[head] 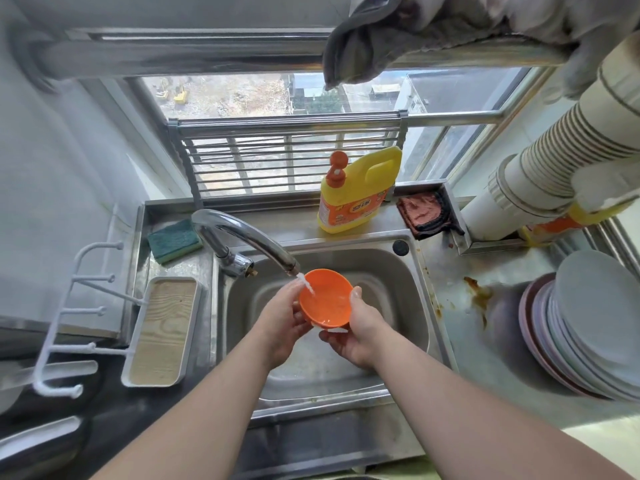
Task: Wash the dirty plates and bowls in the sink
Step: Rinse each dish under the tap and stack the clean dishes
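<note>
Orange bowl (pixel 325 299) over the sink (pixel 398 271), tilted under the faucet (pixel 242 237), water running into it. My left hand (pixel 284 320) and right hand (pixel 360 334) both grip it, fingers curled round rim and underside. Stacked plates (pixel 588 327) on the counter to the right.

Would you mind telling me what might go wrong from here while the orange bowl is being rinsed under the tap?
1. The small orange plastic bowl is wet and gripped only at its edges by the left hand and right hand; it could slip into the steel sink.
2. Water from the chrome tap hits the tilted bowl and may splash out.
3. The leaning stack of pale plates could slide if bumped.
</note>
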The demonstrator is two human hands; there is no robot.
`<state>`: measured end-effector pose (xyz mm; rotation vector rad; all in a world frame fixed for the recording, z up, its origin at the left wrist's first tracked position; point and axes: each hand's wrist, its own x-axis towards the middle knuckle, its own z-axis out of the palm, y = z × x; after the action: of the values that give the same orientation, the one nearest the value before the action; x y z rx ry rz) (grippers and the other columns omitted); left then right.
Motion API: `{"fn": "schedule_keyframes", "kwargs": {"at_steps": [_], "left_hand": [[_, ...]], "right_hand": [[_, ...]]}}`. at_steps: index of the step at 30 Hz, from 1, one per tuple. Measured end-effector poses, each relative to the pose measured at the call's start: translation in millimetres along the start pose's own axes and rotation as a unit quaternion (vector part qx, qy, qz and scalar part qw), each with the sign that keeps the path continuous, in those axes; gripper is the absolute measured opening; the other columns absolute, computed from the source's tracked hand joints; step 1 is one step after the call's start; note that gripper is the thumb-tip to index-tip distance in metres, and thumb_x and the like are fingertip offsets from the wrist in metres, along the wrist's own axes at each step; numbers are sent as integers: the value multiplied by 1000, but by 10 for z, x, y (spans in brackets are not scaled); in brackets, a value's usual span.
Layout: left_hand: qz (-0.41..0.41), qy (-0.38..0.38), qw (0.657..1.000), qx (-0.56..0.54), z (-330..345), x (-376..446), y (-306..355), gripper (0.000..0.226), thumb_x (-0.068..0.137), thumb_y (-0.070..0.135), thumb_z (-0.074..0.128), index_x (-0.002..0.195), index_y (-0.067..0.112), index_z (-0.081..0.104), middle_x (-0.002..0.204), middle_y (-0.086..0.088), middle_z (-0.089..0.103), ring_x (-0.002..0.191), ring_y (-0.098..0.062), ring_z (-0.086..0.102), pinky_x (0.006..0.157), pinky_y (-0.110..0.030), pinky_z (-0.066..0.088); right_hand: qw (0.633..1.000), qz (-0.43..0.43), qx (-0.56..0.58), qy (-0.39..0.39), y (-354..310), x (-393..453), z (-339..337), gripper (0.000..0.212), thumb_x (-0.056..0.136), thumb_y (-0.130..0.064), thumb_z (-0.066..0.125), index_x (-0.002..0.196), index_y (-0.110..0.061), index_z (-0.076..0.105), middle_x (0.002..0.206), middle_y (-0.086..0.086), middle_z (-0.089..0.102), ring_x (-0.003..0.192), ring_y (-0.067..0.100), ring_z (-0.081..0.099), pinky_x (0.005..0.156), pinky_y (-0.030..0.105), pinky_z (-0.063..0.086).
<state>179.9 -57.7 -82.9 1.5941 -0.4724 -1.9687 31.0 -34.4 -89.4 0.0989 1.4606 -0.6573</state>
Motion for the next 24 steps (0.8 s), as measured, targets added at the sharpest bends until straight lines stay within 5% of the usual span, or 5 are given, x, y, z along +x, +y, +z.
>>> {"fn": "schedule_keyframes", "kwargs": {"at_steps": [6,10,16,19,24], "left_hand": [[13,38,999,15,-199,-5,78,33,101,34,49,126,30,69,61,9,58,52,-8,48,56,-27,32],[-17,33,996,-81,-261,42,111,42,101,42,50,137,24,63,77,-1,66,49,-13,55,44,-25,37],[-208,43,944,-254,-146,190,35,89,93,78,53,137,1,57,117,-22,67,65,-20,64,39,-26,54],[-265,71,945,-176,-80,167,24,111,77,98,41,124,0,61,102,-11,67,58,-19,66,51,-31,59],[-158,123,980,9,108,207,45,82,86,91,42,116,18,66,114,-8,73,107,-28,69,97,-45,58]], "right_hand": [[1000,1,-15,-16,-92,-50,297,55,103,-63,45,117,-15,70,94,12,70,67,24,60,59,26,47],[999,-15,-16,-27,-189,-87,471,40,96,-58,61,117,-24,67,103,10,68,75,24,65,55,25,49],[981,1,-176,75,-364,-105,590,71,96,-84,31,127,-24,55,110,12,71,74,24,72,48,24,50],[974,11,-202,101,-408,-74,561,73,96,-83,29,128,-23,55,106,11,72,76,26,74,46,23,51],[977,91,-144,131,-405,28,242,91,88,-89,38,117,-7,66,91,15,77,69,30,75,60,32,63]]}}
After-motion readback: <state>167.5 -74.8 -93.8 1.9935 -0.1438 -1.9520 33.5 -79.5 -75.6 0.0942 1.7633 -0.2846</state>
